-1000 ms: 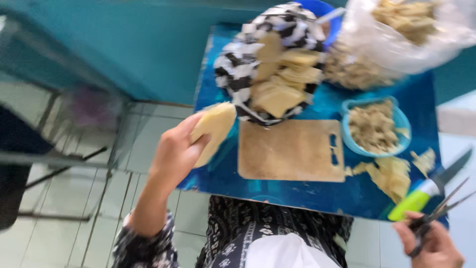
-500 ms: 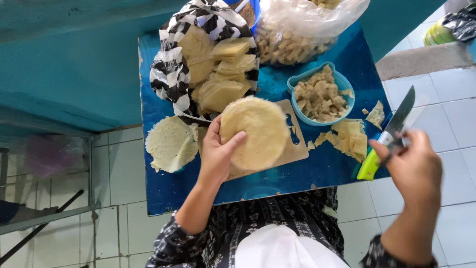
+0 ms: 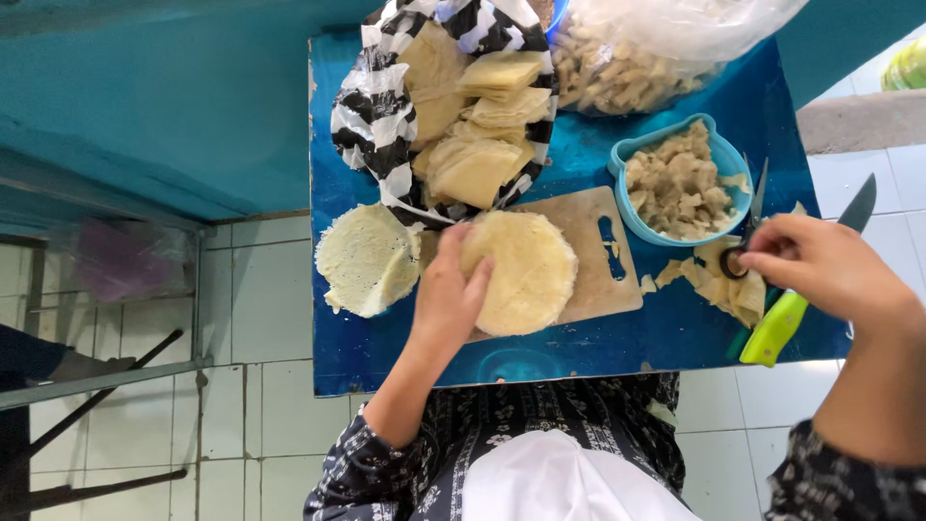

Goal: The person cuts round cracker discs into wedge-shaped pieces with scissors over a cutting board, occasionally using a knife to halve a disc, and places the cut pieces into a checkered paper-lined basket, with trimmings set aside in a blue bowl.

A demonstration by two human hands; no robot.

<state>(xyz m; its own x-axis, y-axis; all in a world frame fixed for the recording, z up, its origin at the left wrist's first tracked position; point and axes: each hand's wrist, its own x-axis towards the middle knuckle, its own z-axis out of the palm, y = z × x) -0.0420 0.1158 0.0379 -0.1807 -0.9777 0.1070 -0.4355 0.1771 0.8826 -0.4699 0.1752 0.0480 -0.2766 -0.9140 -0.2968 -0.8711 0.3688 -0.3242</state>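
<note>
Person: seated at the near edge of a blue table point(image 3: 386, 357), in a dark patterned top with a white cloth over the lap.
Left hand point(image 3: 451, 294): fingers spread flat, pressing on a round pale flat sheet point(image 3: 521, 275) that lies on a wooden cutting board point(image 3: 603, 260) at the table's middle.
Right hand point(image 3: 820, 265): closed around scissors point(image 3: 748, 227) at the table's right side, with a green-handled knife point(image 3: 791, 309) under the hand, its blade pointing far and right.
Left of the board: a second round sheet point(image 3: 367, 260), lying apart on the bare table.
Right of the board: cut scraps point(image 3: 714, 280) beside a light blue bowl point(image 3: 627, 154) of pieces.
Far side: folded sheets point(image 3: 477, 169) piled in a black-and-white striped bag point(image 3: 371, 116); to its right, a clear plastic bag point(image 3: 675, 39) of more pieces.
</note>
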